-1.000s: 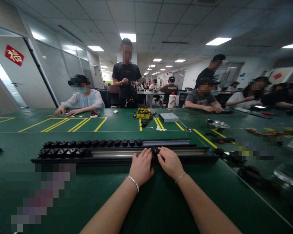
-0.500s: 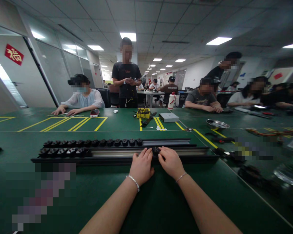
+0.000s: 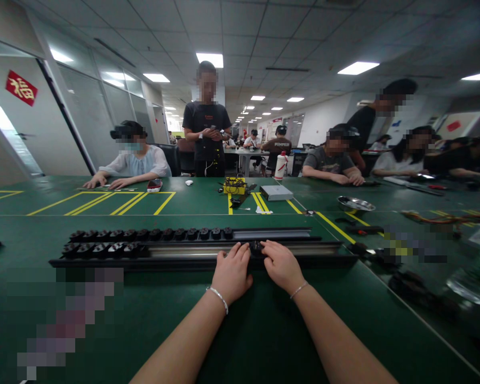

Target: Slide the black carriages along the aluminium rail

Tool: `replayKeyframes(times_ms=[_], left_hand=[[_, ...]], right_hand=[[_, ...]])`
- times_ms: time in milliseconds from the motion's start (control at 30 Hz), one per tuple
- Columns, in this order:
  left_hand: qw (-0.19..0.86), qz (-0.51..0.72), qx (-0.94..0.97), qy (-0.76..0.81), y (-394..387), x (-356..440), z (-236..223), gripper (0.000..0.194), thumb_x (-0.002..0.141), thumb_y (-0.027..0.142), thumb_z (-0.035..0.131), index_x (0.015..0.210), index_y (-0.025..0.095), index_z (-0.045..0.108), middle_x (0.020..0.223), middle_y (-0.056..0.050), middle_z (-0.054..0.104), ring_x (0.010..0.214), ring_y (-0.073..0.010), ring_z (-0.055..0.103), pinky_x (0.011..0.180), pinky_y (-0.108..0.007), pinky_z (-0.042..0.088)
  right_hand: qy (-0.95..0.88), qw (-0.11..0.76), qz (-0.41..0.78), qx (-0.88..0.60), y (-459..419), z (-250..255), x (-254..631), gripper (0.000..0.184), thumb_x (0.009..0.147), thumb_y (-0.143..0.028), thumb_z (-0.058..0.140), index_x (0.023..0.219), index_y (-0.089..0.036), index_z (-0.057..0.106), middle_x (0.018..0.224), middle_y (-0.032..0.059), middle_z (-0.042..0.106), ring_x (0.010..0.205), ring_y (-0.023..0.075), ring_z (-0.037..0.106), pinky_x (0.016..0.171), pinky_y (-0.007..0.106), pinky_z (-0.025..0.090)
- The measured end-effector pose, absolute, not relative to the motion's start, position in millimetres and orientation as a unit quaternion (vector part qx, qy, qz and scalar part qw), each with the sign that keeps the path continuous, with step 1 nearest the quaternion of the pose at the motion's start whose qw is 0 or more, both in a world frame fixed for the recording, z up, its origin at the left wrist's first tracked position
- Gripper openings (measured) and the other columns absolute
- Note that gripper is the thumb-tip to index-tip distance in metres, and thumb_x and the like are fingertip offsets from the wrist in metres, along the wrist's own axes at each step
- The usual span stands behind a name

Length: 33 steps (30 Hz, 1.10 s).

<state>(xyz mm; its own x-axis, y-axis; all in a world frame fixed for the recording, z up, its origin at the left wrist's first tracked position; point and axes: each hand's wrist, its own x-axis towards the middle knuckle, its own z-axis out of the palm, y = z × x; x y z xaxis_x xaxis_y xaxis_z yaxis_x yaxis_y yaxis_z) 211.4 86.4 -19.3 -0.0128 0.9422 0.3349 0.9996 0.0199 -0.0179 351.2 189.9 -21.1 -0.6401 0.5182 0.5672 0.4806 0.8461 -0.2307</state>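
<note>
Two long black rails (image 3: 288,246) lie side by side across the green table (image 3: 264,330) in front of me. Both rails carry a row of small black socket modules (image 3: 152,234) at their left ends. My left hand (image 3: 232,272) rests on the near rail, fingers curled over its edge. My right hand (image 3: 282,264) is beside it, fingertips pressed on a small black module (image 3: 256,247) sitting in the near rail between both hands.
Several people sit or stand around the far side of the table. A grey box (image 3: 277,192), a yellow tray with cables (image 3: 234,186), a white bottle (image 3: 280,166) and a metal dish (image 3: 356,204) stand further back. Tools and black parts (image 3: 416,290) lie at the right.
My hands have stayed on the near rail almost unmoved. The standing person at the right has walked further right; the standing person opposite has shifted their hands.
</note>
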Motion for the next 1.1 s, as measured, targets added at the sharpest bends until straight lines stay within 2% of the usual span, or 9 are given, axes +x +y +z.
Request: replayKeyframes(times_ms=[533,1100], left_hand=[[0.136,-0.139,-0.692,-0.696,87.9,210.3,-21.7,0.059,0.071,0.035,0.051,0.127,0.024,0.036,0.141,-0.001,0.037,0.127,-0.0224,0.03,0.088,-0.046,0.036],[0.124,-0.117,-0.682,-0.711,86.0,214.0,-15.3,0.06,0.072,0.036,0.051,0.13,0.025,0.035,0.143,-0.004,0.032,0.128,-0.0249,0.027,0.091,-0.045,0.033]], right_hand=[[-0.892,0.355,0.027,-0.279,194.3,-27.7,351.3,0.028,0.07,-0.008,0.041,0.079,-0.018,0.066,0.103,0.0051,0.066,0.106,0.0185,0.055,0.097,0.034,0.04],[-0.887,0.372,0.039,-0.271,195.2,-28.8,350.7,0.028,0.07,-0.008,0.042,0.079,-0.018,0.066,0.101,0.0055,0.067,0.105,0.018,0.055,0.097,0.035,0.041]])
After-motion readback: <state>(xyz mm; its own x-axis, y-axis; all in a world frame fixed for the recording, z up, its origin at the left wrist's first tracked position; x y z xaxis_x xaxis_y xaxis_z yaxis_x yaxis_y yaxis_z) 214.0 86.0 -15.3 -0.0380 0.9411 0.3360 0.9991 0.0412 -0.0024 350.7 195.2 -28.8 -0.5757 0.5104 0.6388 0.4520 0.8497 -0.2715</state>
